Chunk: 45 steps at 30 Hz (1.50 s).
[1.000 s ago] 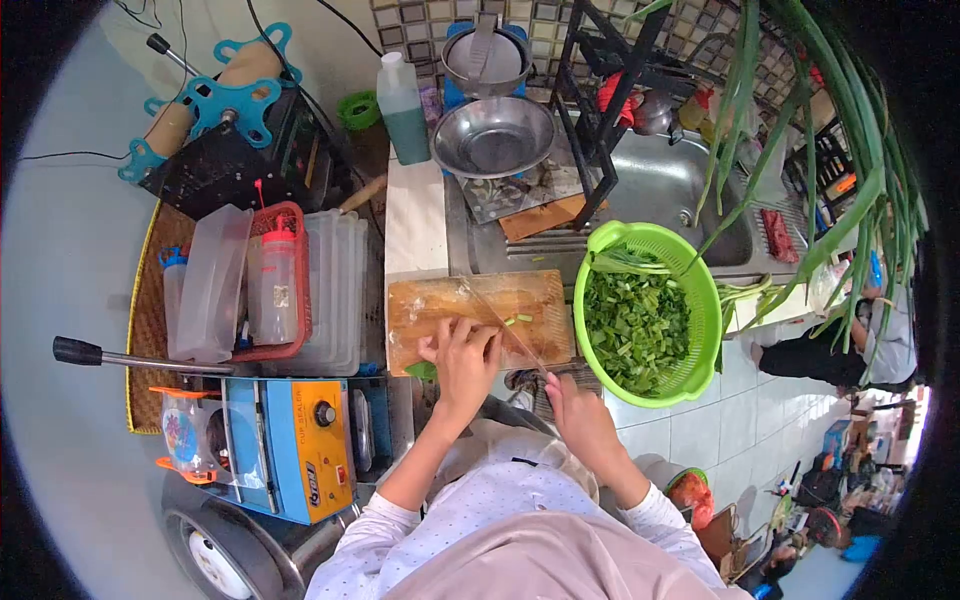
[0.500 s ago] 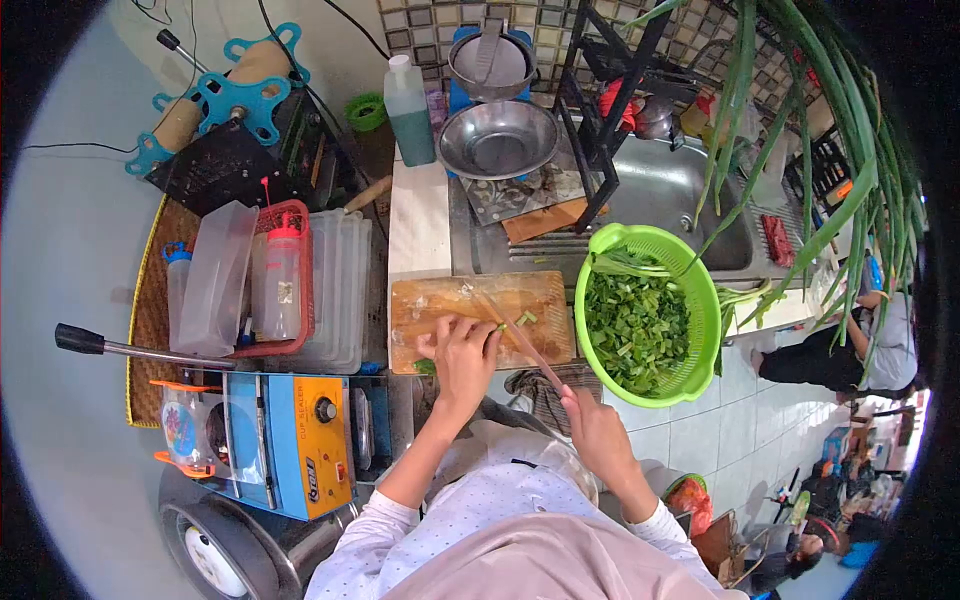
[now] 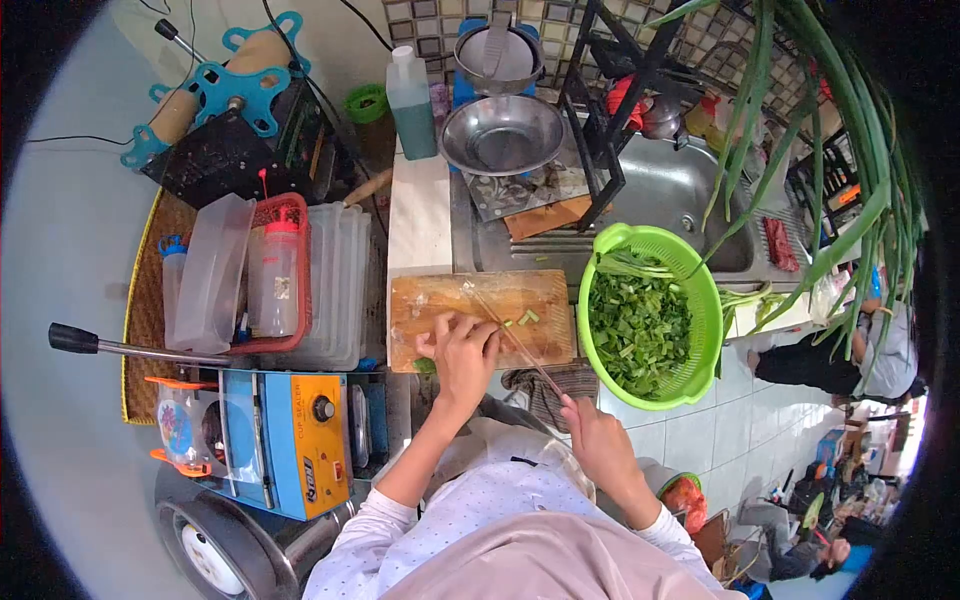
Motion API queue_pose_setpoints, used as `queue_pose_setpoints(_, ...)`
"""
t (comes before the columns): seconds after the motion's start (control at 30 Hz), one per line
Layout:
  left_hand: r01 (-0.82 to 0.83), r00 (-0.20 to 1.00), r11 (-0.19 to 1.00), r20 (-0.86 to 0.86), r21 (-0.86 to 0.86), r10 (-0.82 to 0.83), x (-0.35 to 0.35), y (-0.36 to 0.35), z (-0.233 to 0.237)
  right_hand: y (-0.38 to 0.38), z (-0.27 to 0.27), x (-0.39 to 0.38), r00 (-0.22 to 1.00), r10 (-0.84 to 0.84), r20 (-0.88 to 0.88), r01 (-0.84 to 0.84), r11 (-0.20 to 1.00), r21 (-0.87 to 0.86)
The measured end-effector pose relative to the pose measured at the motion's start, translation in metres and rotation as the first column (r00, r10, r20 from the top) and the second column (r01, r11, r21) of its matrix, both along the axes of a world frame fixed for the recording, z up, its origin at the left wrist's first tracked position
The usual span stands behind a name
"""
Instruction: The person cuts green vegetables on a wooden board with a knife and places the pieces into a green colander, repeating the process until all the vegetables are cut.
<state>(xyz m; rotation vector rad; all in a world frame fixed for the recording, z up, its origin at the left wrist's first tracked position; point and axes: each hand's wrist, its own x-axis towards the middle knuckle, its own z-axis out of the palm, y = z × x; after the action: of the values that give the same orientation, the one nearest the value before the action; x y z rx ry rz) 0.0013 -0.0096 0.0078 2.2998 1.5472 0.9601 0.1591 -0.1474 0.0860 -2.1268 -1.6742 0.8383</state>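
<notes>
A wooden cutting board (image 3: 425,295) lies on the counter in front of me. My left hand (image 3: 463,358) presses on it with curled fingers, holding down a bunch of leafy greens (image 3: 426,366) mostly hidden under the palm. In my right hand (image 3: 603,447) is the handle of a long knife (image 3: 522,350). Its blade slants across the board, right beside my left fingertips. A few cut stalk pieces (image 3: 528,317) rest just right of the blade. To the right stands a light green colander (image 3: 712,345) holding chopped greens (image 3: 640,325).
Behind the board are a metal bowl (image 3: 503,135), a bottle of green liquid (image 3: 411,105) and a sink (image 3: 690,190). Long green leaves (image 3: 870,200) hang at the upper right. A blue cup sealer (image 3: 280,440) sits at left. Other people (image 3: 885,350) are at the far right.
The knife blade has tilted and now shows a thinner edge-on profile, with my right hand slightly lower. My left hand stays nearly in place. The view has shifted a little.
</notes>
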Motion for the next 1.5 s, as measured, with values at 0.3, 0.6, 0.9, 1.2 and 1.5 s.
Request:
queue_pose_setpoints(0.3,0.025,0.999,0.999,0.048,-0.022,-0.024,-0.001,0.003,0.002,-0.001,-0.007,-0.005,0.996,0.038,0.079,-0.039,0.999,0.005)
queue_pose_setpoints(0.6,0.032,0.999,0.998,0.027,-0.046,-0.031,-0.001,0.003,0.002,0.014,-0.022,-0.012,0.995,0.021,0.094,-0.021,1.000,-0.002)
queue_pose_setpoints(0.9,0.019,0.998,0.999,-0.053,0.028,-0.018,-0.005,-0.003,0.011,0.025,-0.018,-0.001,1.000,0.014,0.004,-0.014,0.998,0.055)
queue_pose_setpoints(1.2,0.004,0.999,0.999,0.045,-0.047,-0.002,-0.011,-0.005,0.010,0.008,0.004,-0.001,0.997,-0.019,-0.076,0.018,1.000,-0.021)
queue_pose_setpoints(1.5,0.032,0.992,0.999,0.123,-0.041,-0.027,-0.015,-0.007,0.002,0.002,0.008,-0.010,0.998,0.023,-0.064,-0.027,0.998,-0.052)
